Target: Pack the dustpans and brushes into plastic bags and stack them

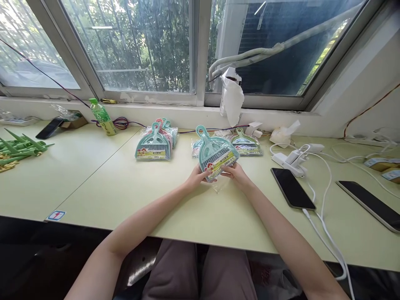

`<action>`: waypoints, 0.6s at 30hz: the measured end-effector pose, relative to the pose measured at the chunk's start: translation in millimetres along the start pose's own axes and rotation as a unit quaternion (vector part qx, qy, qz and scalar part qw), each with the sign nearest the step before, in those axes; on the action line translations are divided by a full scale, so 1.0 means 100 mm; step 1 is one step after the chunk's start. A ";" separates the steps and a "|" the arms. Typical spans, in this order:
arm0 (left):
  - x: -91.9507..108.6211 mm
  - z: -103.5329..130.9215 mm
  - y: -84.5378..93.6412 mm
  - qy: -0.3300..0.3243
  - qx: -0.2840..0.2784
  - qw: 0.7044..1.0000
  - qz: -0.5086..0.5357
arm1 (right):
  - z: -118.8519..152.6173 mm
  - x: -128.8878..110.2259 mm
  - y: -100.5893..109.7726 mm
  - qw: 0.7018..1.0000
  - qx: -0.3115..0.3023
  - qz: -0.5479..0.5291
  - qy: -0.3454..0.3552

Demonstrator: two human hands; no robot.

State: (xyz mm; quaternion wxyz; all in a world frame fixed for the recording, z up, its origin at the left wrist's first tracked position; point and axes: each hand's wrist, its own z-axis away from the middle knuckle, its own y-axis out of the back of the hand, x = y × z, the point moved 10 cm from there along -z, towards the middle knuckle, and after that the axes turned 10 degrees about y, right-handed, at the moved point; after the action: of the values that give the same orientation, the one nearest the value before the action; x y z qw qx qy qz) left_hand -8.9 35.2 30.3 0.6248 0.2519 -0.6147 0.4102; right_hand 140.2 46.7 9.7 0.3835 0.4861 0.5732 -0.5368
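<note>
A teal mini dustpan and brush set [215, 148], wrapped in clear plastic with a yellow-green label, is held tilted above the table between both hands. My left hand [198, 177] grips its lower left corner. At the lower right edge, my right hand [235, 173] has its fingers closed on the same pack. Behind it lies another packaged set with a green outline [246, 143], and part of a teal one shows at the left. Further left is a pile of packaged dustpan sets [153, 143], teal in front with pink and teal ones behind.
To the right, a phone [293, 188] lies by a white power strip [289, 162] with trailing cables, and a second phone [370, 204] sits beyond. A green bottle [102, 117] stands by the sill. Green pointed pieces [21, 146] lie far left. Crumpled tissue [283, 134] rests at the back.
</note>
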 end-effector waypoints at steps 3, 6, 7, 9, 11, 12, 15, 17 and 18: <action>0.01 0.01 0.01 0.000 0.006 1.000 0.009 | 0.00 0.01 -0.01 1.000 -0.004 -0.002 -0.002; 0.00 0.00 0.02 0.003 0.007 1.000 0.011 | 0.01 0.00 -0.03 1.000 -0.005 -0.004 0.000; -0.01 0.00 0.02 0.005 0.009 1.000 0.010 | 0.01 0.00 -0.03 1.000 -0.004 -0.007 -0.002; -0.02 -0.01 0.04 0.006 0.014 1.000 0.008 | 0.01 0.00 -0.04 1.000 0.002 -0.017 -0.013; -0.01 -0.01 0.06 0.006 0.022 1.000 0.009 | 0.01 0.02 -0.05 0.999 0.007 -0.030 -0.026; -0.01 -0.01 0.06 0.007 0.025 1.000 0.009 | 0.02 0.03 -0.05 0.999 0.010 -0.037 -0.032; 0.01 0.00 0.07 0.007 0.032 0.999 0.016 | 0.02 0.03 -0.06 0.998 0.017 -0.047 -0.034; 0.02 0.01 0.07 0.005 0.033 0.999 0.025 | 0.01 0.03 -0.05 0.998 0.017 -0.048 -0.028; 0.02 0.01 0.07 0.006 0.034 0.999 0.029 | 0.01 0.03 -0.05 0.998 0.016 -0.049 -0.024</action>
State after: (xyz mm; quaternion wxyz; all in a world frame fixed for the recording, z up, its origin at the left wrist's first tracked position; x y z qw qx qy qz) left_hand -15.5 39.0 30.8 0.6076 0.2526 -0.6038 0.4500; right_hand 134.5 46.6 8.2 0.3627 0.4503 0.5783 -0.5756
